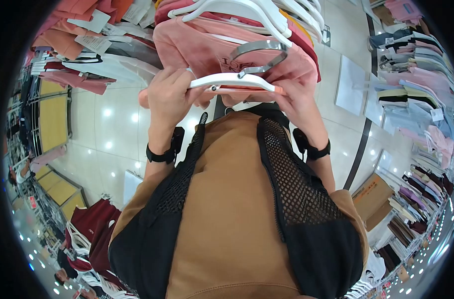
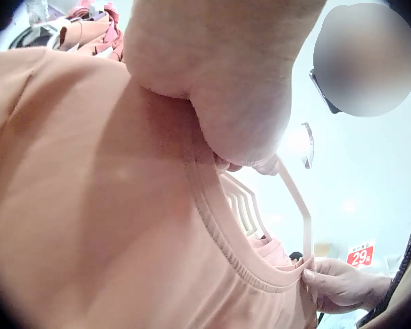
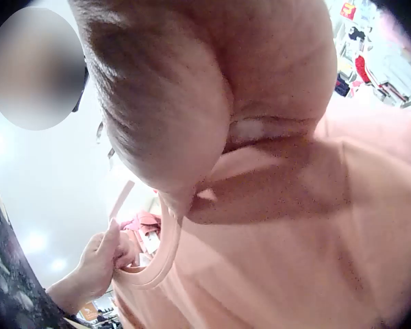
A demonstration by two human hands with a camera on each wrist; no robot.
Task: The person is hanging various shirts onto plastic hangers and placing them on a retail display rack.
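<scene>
A white clothes hanger [image 1: 232, 78] with a metal hook lies across in front of the body in the head view. On it hangs a peach-pink shirt [image 2: 116, 192], its round ribbed neckline [image 2: 222, 253] running between the two hands. My left hand [image 1: 168, 92] grips the hanger's left arm together with the shirt's neck edge. At the other end, my right hand [image 1: 295, 97] pinches the shirt by the neckline near the hanger's tip. Most of the right fingers are hidden behind the cloth. Right behind the hanger is another pink shirt [image 1: 187, 45] with dark lettering.
Beyond the hands, several shirts hang on white hangers [image 1: 237, 10] close together. A rack of orange and white garments [image 1: 122, 57] stands at the left. Folded clothes [image 1: 416, 74] line the right side. A cardboard box [image 1: 372, 199] sits on the tiled floor [image 1: 107, 129] at the lower right.
</scene>
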